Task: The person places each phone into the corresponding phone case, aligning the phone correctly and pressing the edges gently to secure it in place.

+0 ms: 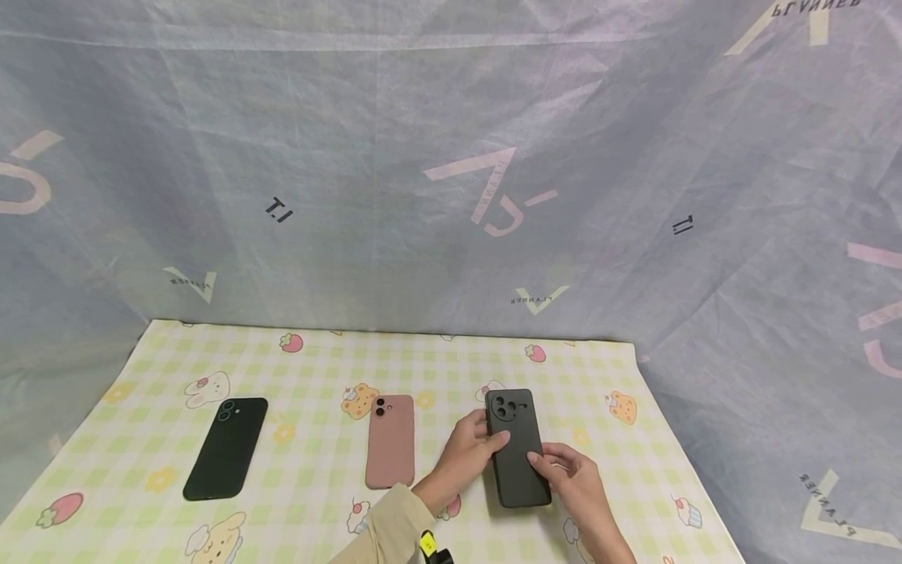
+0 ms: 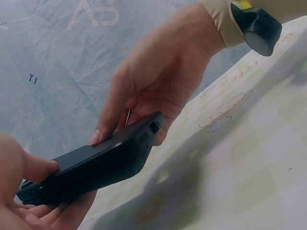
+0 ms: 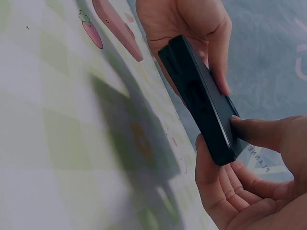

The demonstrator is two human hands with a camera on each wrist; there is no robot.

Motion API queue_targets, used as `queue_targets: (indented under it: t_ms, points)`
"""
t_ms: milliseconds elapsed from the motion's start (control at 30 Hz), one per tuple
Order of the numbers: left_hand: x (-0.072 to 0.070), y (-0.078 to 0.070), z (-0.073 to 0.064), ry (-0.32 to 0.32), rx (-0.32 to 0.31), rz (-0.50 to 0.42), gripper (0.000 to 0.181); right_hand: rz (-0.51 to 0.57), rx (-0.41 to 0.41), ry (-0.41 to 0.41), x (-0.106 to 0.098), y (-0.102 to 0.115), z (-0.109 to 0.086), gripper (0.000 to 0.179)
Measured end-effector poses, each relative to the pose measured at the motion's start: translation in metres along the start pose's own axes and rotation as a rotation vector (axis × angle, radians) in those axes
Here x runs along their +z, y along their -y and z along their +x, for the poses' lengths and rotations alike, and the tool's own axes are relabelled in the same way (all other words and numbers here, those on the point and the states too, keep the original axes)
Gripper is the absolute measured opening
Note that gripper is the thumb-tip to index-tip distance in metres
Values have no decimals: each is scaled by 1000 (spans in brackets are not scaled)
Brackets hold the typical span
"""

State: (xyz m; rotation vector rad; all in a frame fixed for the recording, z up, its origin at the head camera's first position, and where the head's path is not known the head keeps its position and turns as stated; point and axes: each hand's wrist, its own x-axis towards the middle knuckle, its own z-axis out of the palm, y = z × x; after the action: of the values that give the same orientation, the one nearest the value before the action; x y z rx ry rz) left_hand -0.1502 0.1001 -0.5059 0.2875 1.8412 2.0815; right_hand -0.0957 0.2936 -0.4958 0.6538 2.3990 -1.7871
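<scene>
A black phone (image 1: 520,462) with a large round camera area at its top end is held up over the tablecloth, its back facing the head camera. My left hand (image 1: 461,458) grips its left edge, thumb on the back and fingers beneath. On the opposite edge my right hand (image 1: 574,482) holds it near the lower half, thumb also on the back. Both wrist views show the black phone (image 2: 105,160) edge-on and tilted, with openings along its end. The right hand's fingers (image 3: 206,167) curl under the phone's corner.
A pink phone (image 1: 391,442) lies on the checked tablecloth (image 1: 310,470) just left of my left hand. Farther left is a dark phone (image 1: 227,450) with two lenses, lying at a slant. A grey patterned curtain (image 1: 352,157) hangs behind the table's far edge.
</scene>
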Motion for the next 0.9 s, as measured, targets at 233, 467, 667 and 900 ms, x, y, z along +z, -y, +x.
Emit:
queue_targets:
  t_ms: [233,467,667,900]
  points:
    - [2,2,0,-42,20,1,52,-14,33,34,2,-3,2,57]
    - [2,3,-1,-50,63,-6,51,109,36,253,1,-9,1,66]
    - [1,-1,-2,-43,48,-16,51,169,14,286,-1,-9,-1,65]
    - [1,-3,-2,-51,13,-26,49,181,14,287,-2,-11,-1,61]
